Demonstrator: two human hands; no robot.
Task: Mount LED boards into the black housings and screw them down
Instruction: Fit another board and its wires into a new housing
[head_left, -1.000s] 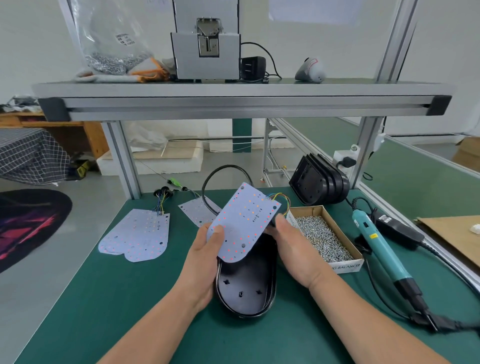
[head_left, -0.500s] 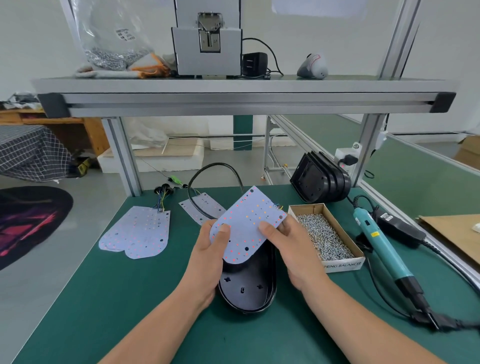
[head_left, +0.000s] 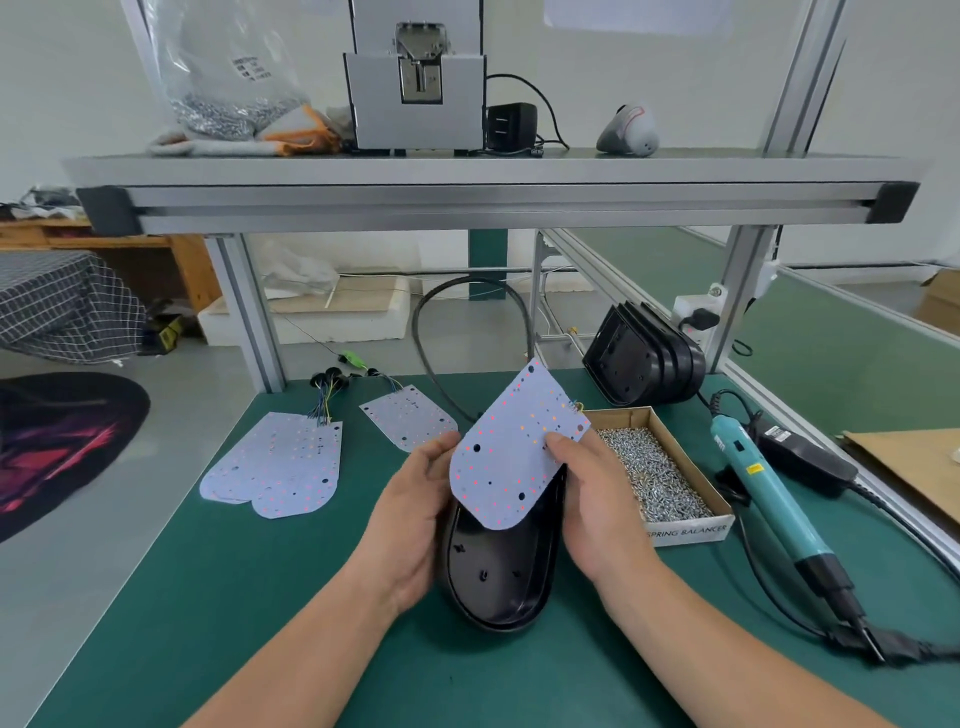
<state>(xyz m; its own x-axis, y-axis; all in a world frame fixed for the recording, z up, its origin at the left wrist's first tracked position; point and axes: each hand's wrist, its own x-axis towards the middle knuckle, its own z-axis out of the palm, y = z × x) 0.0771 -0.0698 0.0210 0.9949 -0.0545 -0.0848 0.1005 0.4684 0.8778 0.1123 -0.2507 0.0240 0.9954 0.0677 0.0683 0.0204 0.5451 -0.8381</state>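
A white LED board (head_left: 511, 457) with red and orange dots is held tilted over a black oval housing (head_left: 498, 566) that lies on the green table. My right hand (head_left: 589, 499) pinches the board's right edge, thumb on top. My left hand (head_left: 415, 514) cups the housing's left side and touches the board's left edge with its fingers. The board's rounded lower end sits over the housing's upper half; the housing's far end is hidden behind it. A black cable (head_left: 467, 332) loops up behind the board.
More LED boards (head_left: 280, 467) and one more board (head_left: 410, 423) lie at the left. A cardboard box of screws (head_left: 660, 478) sits at the right, beside a teal electric screwdriver (head_left: 769, 493). Stacked black housings (head_left: 644, 358) stand at the back right. A shelf (head_left: 488, 182) spans overhead.
The board has turned and dropped lower toward the housing. My left hand slid from the board's face down to the housing's side. The cable loop rose behind.
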